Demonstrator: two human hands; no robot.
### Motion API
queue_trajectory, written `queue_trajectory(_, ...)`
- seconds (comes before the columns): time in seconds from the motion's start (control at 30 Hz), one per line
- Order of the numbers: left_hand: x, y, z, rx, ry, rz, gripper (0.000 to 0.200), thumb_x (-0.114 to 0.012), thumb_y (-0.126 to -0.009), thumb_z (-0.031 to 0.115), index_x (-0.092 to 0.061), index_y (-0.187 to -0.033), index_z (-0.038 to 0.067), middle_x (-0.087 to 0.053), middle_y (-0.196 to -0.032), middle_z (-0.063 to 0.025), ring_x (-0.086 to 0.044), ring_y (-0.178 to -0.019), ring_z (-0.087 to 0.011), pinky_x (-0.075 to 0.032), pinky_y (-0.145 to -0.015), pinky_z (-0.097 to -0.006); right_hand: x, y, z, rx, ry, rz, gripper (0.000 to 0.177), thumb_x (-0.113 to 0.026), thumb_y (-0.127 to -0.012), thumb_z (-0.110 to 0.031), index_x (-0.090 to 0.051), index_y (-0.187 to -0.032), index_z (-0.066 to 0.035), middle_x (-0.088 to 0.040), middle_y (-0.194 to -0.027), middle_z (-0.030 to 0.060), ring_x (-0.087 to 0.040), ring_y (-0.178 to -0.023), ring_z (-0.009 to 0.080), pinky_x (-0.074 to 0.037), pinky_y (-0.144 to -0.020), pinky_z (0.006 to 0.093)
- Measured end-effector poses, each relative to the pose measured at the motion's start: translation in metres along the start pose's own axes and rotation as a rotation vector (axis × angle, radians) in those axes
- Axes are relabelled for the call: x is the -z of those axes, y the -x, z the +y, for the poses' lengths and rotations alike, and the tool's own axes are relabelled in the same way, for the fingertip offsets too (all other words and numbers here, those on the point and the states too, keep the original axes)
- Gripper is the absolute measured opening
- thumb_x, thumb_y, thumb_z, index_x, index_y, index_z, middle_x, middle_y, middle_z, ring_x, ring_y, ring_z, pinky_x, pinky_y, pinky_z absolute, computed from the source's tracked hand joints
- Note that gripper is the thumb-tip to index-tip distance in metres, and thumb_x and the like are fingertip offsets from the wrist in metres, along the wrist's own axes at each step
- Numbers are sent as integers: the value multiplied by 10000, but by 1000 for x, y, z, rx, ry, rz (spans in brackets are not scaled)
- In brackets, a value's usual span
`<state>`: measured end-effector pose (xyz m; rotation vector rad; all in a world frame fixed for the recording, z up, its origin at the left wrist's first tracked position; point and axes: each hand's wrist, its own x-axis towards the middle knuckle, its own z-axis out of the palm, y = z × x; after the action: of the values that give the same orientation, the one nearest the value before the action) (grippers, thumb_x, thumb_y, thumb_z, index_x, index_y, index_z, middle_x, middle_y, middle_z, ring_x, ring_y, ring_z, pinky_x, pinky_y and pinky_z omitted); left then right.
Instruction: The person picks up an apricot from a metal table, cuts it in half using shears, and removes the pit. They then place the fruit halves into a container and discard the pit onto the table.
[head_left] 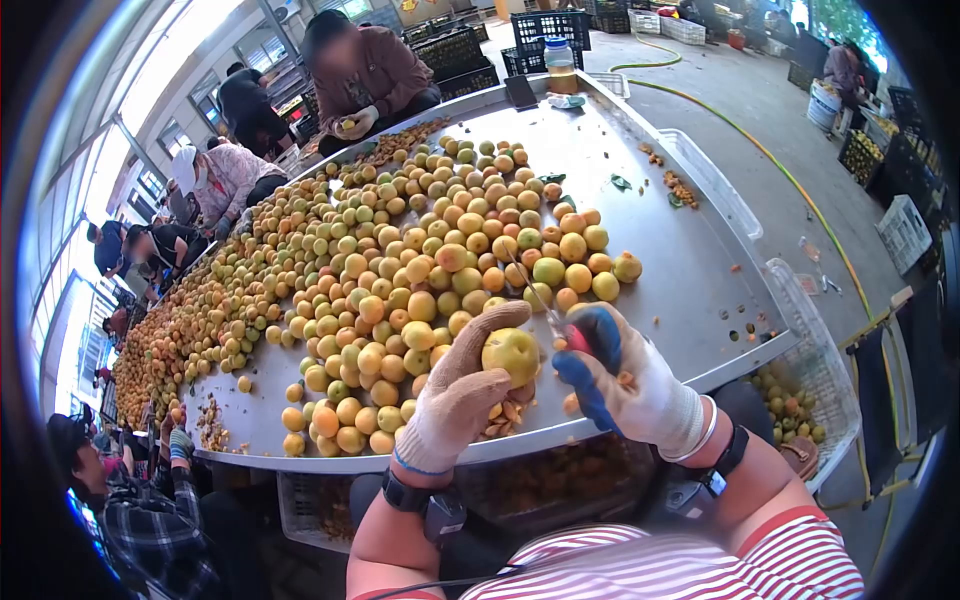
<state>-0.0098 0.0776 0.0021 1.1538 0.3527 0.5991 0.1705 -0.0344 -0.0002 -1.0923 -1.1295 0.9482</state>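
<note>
In my gloved left hand I hold a round yellow-green fruit, which looks like a persimmon, with its end facing up. My right hand, in a white glove with blue fingers, is closed round the red handle of a knife. The thin blade points up and away, just beside the held fruit. Beyond both hands a large heap of similar yellow and orange fruits covers much of the metal table. Small brown-orange trimmings lie under my left hand.
A plastic crate with fruit stands at the table's right, and another crate sits below its front edge. Co-workers line the far and left sides. A yellow hose crosses the floor. A jar stands at the table's far end.
</note>
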Motion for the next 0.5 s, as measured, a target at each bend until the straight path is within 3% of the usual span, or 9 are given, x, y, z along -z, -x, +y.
queue_trajectory(0.17,-6,8,2,-13,37,-41,644,-596,-893,234,-380,-1444,-21,-597,-968,-91,-573,-796,-134,-446,-690,-239,-5,5,-11,-243,-235,-100,161,-592,-1033,-200,-576,-1037,-40,-593,-710,29,-547,-616,128,-476,-586,294)
queue_trajectory(0.2,-7,10,2,-13,40,-47,644,-596,-893,234,-380,-1444,-21,-597,-968,-91,-573,-796,-134,-446,-690,-239,-7,5,-8,-189,-86,-94,152,-574,-1039,-194,-580,-1019,-43,-585,-689,48,-542,-600,142,-469,-570,301)
queue_trajectory(0.23,-8,11,2,3,-17,4,697,-641,-855,309,-405,-1419,-25,-567,-1119,-103,-583,-900,-165,-473,-708,-269,-9,5,-3,-134,64,-86,151,-556,-1044,-187,-585,-1001,-45,-578,-668,67,-536,-583,155,-462,-554,307)
queue_trajectory(0.27,-9,13,1,19,-73,52,755,-685,-817,385,-429,-1394,-29,-537,-1271,-116,-593,-1004,-196,-501,-727,-299,-10,5,5,-5,145,-53,137,-557,-1027,-151,-591,-972,-31,-581,-635,121,-594,-558,244,-472,-529,343)
queue_trajectory(0.3,-10,14,1,17,-71,40,755,-685,-817,385,-429,-1394,-29,-537,-1271,-116,-593,-1004,-196,-501,-727,-299,-12,5,7,-3,152,-44,137,-557,-1027,-151,-591,-972,-31,-581,-635,121,-594,-558,244,-472,-529,343)
queue_trajectory(0.37,-14,15,1,-41,-145,33,525,-573,-915,212,-412,-1379,26,-574,-955,-67,-539,-747,-108,-427,-633,-218,-16,7,9,206,445,94,115,-587,-993,-138,-597,-972,-26,-617,-645,151,-631,-556,350,-487,-500,409)
queue_trajectory(0.43,-24,17,3,-78,-254,105,522,-570,-898,216,-417,-1358,22,-554,-1002,-45,-518,-729,-93,-428,-620,-217,-20,10,25,389,748,248,148,-609,-966,-175,-607,-959,-27,-630,-643,169,-630,-523,380,-507,-471,467)
queue_trajectory(0.47,-25,17,-3,-115,-295,162,519,-555,-869,199,-437,-1342,22,-571,-1024,-53,-539,-744,-95,-449,-632,-221,-21,11,27,429,708,258,166,-609,-965,-186,-594,-977,-21,-632,-644,180,-629,-520,385,-502,-456,465)
queue_trajectory(0.5,-28,15,-5,-146,-356,182,508,-520,-843,163,-454,-1324,15,-586,-1074,-76,-560,-766,-102,-474,-647,-228,-24,14,32,300,747,232,194,-616,-951,-181,-568,-1019,-6,-644,-676,200,-636,-540,396,-509,-473,469)
